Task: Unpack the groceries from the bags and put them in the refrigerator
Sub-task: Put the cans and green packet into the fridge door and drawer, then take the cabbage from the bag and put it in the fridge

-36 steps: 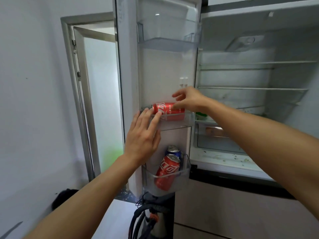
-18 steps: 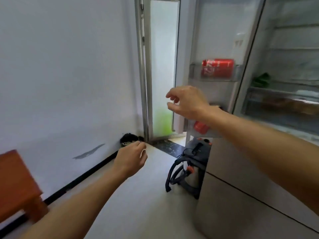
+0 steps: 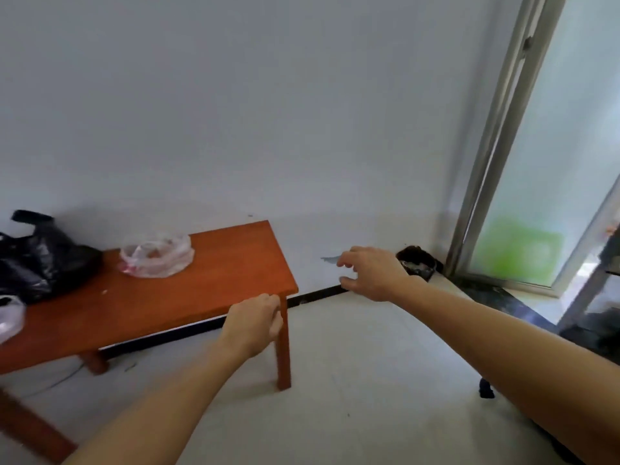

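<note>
A low orange-brown wooden table stands against the white wall at the left. On it lie a black plastic bag at the far left and a clear plastic bag with something reddish inside. Part of another pale bag shows at the left edge. My left hand hangs loosely curled near the table's right corner, holding nothing. My right hand is stretched forward to the right of the table, fingers apart and empty. The refrigerator is out of view.
A frosted glass door in a metal frame stands at the right, with a dark threshold below. A small dark object lies in the corner by the wall. Pale floor stretches between the table and the door.
The view has swung left from the refrigerator door to the table with the bags. My right hand let go of the red can on the door shelf; both hands are now empty.
</note>
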### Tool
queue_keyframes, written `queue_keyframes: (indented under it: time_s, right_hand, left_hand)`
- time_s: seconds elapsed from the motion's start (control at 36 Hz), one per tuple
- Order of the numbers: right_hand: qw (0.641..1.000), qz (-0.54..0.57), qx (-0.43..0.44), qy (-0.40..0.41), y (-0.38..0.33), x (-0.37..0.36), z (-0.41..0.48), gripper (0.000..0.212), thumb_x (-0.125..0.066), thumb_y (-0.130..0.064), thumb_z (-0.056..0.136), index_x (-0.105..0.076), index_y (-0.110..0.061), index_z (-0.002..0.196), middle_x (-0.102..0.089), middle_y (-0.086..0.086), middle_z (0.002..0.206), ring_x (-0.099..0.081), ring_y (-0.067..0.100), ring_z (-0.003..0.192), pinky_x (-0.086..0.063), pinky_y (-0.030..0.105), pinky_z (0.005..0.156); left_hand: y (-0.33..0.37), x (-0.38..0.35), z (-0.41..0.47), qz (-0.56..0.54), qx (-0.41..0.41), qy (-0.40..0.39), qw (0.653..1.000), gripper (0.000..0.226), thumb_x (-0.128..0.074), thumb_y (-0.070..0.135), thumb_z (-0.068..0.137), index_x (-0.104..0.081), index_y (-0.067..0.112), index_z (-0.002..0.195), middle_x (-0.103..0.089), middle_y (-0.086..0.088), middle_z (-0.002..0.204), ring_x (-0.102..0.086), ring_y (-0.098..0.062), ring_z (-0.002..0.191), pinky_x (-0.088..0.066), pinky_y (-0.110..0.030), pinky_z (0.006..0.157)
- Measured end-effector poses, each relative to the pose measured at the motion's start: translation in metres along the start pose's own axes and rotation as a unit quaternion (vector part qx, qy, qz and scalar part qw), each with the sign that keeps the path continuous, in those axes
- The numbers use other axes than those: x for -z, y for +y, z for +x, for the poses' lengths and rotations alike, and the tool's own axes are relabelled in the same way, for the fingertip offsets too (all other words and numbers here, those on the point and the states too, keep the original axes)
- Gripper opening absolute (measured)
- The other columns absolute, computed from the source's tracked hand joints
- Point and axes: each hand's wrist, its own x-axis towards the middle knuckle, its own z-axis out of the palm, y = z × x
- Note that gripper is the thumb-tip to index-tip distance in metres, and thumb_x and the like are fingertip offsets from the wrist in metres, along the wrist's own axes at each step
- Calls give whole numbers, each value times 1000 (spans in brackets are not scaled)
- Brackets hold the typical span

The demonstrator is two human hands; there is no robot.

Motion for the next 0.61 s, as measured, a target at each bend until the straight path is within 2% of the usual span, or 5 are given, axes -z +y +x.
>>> queue_keyframes:
  time_s: [0.06, 0.25, 0.39, 0.53, 0.61]
  right_hand:
    - [1000, 13, 15, -8, -34, -15, 34, 39, -55, -46, 91, -57, -29, 126, -60, -5, 120, -60, 16, 104, -49, 34, 86]
    - [995, 32, 86, -33, -154, -59, 140, 42, -58, -43, 88, -56, -26, 127, -58, -3, 115, -59, 21, 101, -47, 33, 81]
    - [989, 46, 133, -35, -223, -76, 202, 41, -57, -44, 87, -58, -28, 126, -59, -4, 115, -60, 20, 100, -47, 33, 80]
    - [982, 52, 177, -43, -274, -103, 265, 39, -56, -45, 88, -60, -30, 124, -60, -5, 115, -60, 19, 101, -48, 33, 81]
    - [977, 47, 203, -53, -301, -126, 310, 40, -56, -46, 88, -59, -30, 125, -60, -6, 119, -60, 18, 104, -50, 34, 83]
  left_hand:
    - [-45, 7, -8, 15, 19, -7, 1000, 13, -48, 31, 93, -56, 21, 87, -56, 5, 80, -56, -17, 68, -40, -31, 54]
    - [-194, 37, -34, 57, 108, -21, 992, 14, -46, 31, 95, -56, 22, 91, -55, 7, 83, -56, -13, 69, -51, -32, 63]
    - [-271, 44, -47, 72, 159, -31, 984, 15, -45, 32, 95, -57, 23, 95, -57, 7, 89, -55, -12, 72, -36, -25, 57]
    - [-333, 28, -51, 50, 219, -33, 974, 18, -44, 32, 95, -59, 23, 101, -60, 5, 95, -61, -19, 83, -46, -33, 66]
    - [-370, 16, -46, 44, 234, -38, 970, 17, -44, 31, 95, -58, 23, 101, -60, 6, 94, -60, -17, 82, -50, -35, 70]
